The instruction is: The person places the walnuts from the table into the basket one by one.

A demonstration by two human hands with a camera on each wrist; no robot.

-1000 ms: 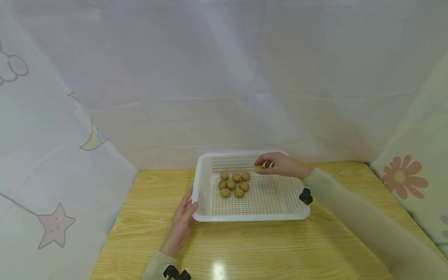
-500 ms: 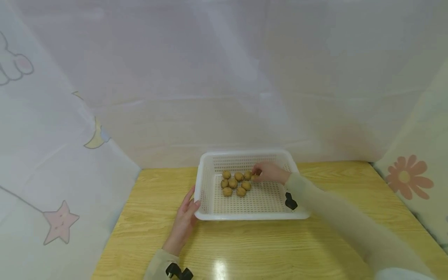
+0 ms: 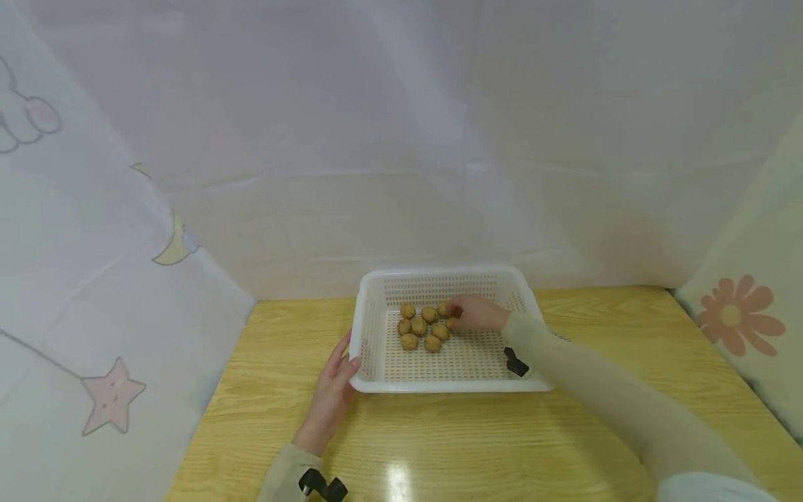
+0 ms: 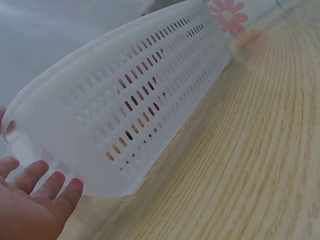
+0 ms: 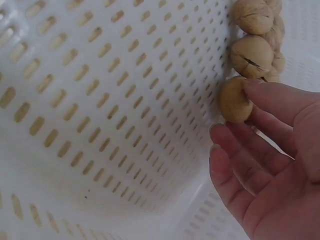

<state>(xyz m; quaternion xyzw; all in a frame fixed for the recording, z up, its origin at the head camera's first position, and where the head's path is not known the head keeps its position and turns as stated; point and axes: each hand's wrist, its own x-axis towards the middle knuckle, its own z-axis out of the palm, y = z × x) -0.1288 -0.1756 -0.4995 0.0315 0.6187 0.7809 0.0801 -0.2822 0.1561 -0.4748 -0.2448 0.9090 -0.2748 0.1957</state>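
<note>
A white slotted plastic basket [image 3: 452,387] stands on the wooden table, holding a loose cluster of brown walnuts [image 3: 419,326] toward its left and middle. My left hand [image 3: 329,397] grips the basket's left end; the thumb lies over the rim and the fingers [image 4: 70,192] press the outside of the end wall. Inside the basket, my right hand [image 3: 478,312] pinches one walnut [image 5: 235,102] between thumb and fingers. That walnut sits right at the edge of the cluster, close beside a cracked walnut [image 5: 251,56] in the right wrist view.
The wood-grain table [image 3: 401,439] extends in front of the basket and to both sides. Behind it hangs a pale cloth backdrop [image 3: 401,174]. Patterned cloth with a pink star [image 3: 114,396] and a flower [image 3: 740,315] flanks the table.
My right hand has moved left and lower into the basket, bringing its walnut up to the cluster. The left hand keeps its hold on the basket's end.
</note>
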